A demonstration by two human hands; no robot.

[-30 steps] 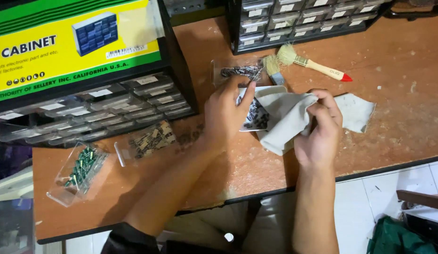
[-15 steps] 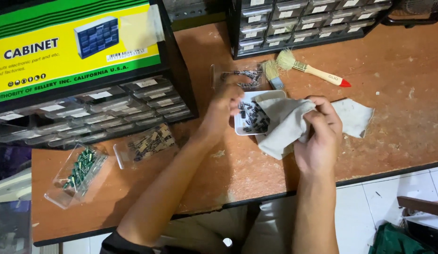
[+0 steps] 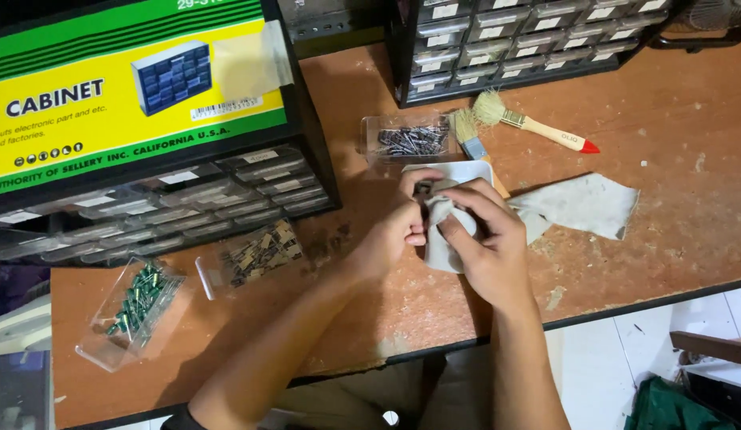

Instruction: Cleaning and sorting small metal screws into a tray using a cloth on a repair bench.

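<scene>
My left hand (image 3: 396,229) and my right hand (image 3: 487,241) meet over a small clear plastic drawer (image 3: 471,170) on the worn wooden table (image 3: 657,263). Between thumb and fingers my left hand pinches a small dark part at the drawer's edge. My right hand presses a grey-white cloth (image 3: 581,205) against that part; the cloth trails off to the right across the table. Most of the drawer and its contents are hidden under both hands.
A second clear drawer of dark parts (image 3: 408,138) lies just behind, beside two paint brushes (image 3: 537,127). Drawers of brown parts (image 3: 255,253) and green parts (image 3: 133,309) lie at left. A parts cabinet (image 3: 187,199) stands at left and another (image 3: 529,40) at the back.
Both hands have closed together over the small drawer. The cloth, earlier spread under my right hand, is now bunched between the fingers against the part that my left hand holds.
</scene>
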